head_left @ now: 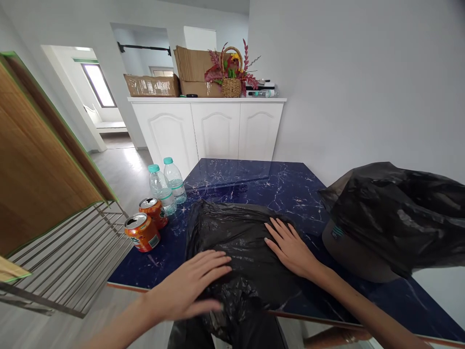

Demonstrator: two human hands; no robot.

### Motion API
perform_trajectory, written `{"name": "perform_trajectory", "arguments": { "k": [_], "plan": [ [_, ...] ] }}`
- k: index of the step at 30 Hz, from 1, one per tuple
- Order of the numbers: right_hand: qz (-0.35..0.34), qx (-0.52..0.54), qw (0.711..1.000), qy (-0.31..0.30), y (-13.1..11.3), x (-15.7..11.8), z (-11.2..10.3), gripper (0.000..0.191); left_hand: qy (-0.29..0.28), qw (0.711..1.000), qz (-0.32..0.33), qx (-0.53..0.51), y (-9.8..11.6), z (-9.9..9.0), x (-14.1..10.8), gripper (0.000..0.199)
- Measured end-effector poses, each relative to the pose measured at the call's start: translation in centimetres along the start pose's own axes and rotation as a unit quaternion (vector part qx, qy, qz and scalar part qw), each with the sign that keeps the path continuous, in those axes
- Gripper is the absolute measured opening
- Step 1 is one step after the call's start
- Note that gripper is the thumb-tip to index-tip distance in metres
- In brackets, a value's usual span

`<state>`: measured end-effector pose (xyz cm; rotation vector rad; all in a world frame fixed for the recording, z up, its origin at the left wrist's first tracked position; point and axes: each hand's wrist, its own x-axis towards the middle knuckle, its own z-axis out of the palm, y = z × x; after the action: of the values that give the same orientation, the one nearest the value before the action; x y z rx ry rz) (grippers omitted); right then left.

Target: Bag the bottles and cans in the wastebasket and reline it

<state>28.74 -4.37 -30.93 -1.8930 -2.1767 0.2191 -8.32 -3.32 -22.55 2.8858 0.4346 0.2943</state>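
Observation:
A black plastic bag lies spread over the near part of the dark blue marbled table, and its crumpled end hangs over the front edge. My left hand is on or just above the bag's left side, fingers stretched out and slightly blurred. On the bag's right side my right hand rests flat with its fingers spread. To the right stands a grey bin, lined with another black bag that puffs out over its rim. What lies under the flat bag, if anything, is hidden.
At the table's left edge stand two opened orange cans and two clear bottles with teal caps. A metal rack with a wooden panel is at the left. Behind, a white cabinet carries cardboard boxes and a flower basket.

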Motion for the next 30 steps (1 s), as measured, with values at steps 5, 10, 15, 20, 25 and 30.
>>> {"name": "perform_trajectory", "arguments": {
  "k": [5,10,15,20,25,30],
  "plan": [
    [0.009,0.027,1.0,-0.013,-0.3,0.1,-0.1,0.077,-0.073,0.997,-0.017,0.016,1.2,1.7,-2.6,0.111],
    [-0.029,0.118,0.992,-0.017,0.0,-2.6,-2.5,0.071,-0.01,0.997,-0.044,-0.061,1.3,1.0,-3.7,0.076],
    [-0.152,0.152,0.973,-0.079,0.9,-6.8,-4.7,0.092,0.146,0.934,-0.255,-0.204,2.2,-1.8,-3.3,0.023],
    [-0.07,0.155,0.984,0.06,0.8,-5.7,-3.7,0.043,0.221,0.896,-0.381,-0.061,-1.6,-4.4,1.2,0.038],
    [0.108,0.106,0.983,0.104,-0.3,-1.7,-4.4,0.043,0.09,0.87,-0.437,0.209,-5.0,-6.1,6.1,0.04],
    [-0.023,0.031,0.974,0.223,-4.0,-0.9,-5.7,0.05,0.15,0.929,-0.225,0.252,-3.6,-4.2,8.8,0.063]
  ]
}}
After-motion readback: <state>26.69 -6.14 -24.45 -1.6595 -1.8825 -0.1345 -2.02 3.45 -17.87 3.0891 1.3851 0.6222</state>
